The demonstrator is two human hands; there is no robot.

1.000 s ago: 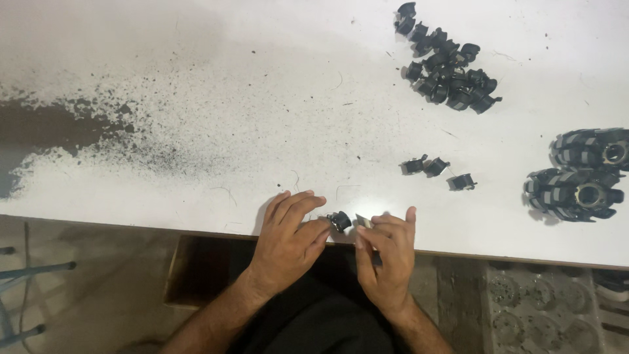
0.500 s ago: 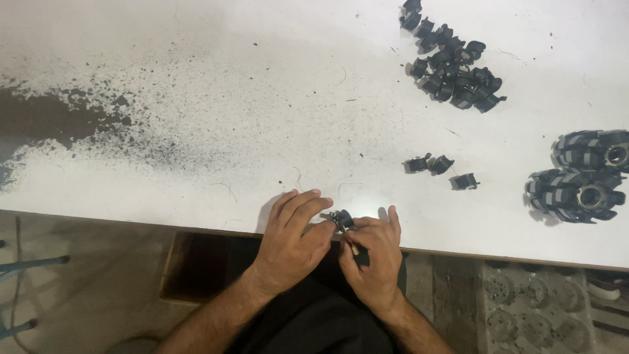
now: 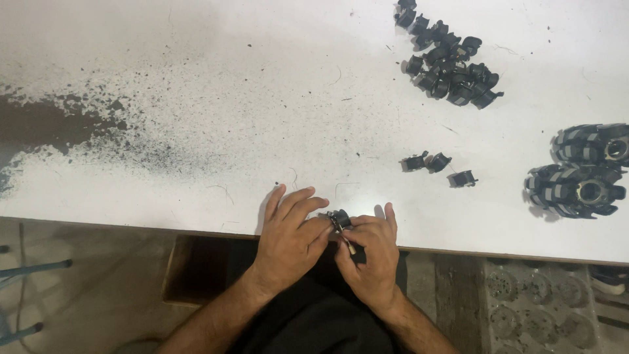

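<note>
Far left: dark patch of black grit (image 3: 46, 124) on the white counter (image 3: 196, 78), thinning into scattered specks toward the middle. Below the counter edge, a blue metal frame (image 3: 26, 272) at the left border, bare floor around it.

Near front edge, centre: left hand (image 3: 288, 239) palm down, fingers spread and resting on the counter, thumb and forefinger pressed against a small black plastic part (image 3: 339, 218). Left grip is closed on that part from the left side. The part sits just over the counter's front edge, between both hands, touching both.

Right hand (image 3: 370, 252) directly beside it, fingers curled; right grip is clamped on a thin tool with a pale tip (image 3: 347, 241), which runs from the part down toward the palm. Tool end touches the part; exact contact spot hidden by fingers. Forearms come up from the bottom over dark clothing.

Right of the hands, well apart: three loose small black parts (image 3: 438, 168) in a short row on the counter, two nearly touching, the third just beside them lower right. Above them, top right: a heap of many similar black parts (image 3: 449, 65), piled and touching each other.

Far right edge: two larger round black-and-grey assemblies (image 3: 580, 174), one above the other, touching, partly cut off by the frame. Under the counter at lower right, a grey patterned tray or grid (image 3: 524, 308); detail too dim to tell.
</note>
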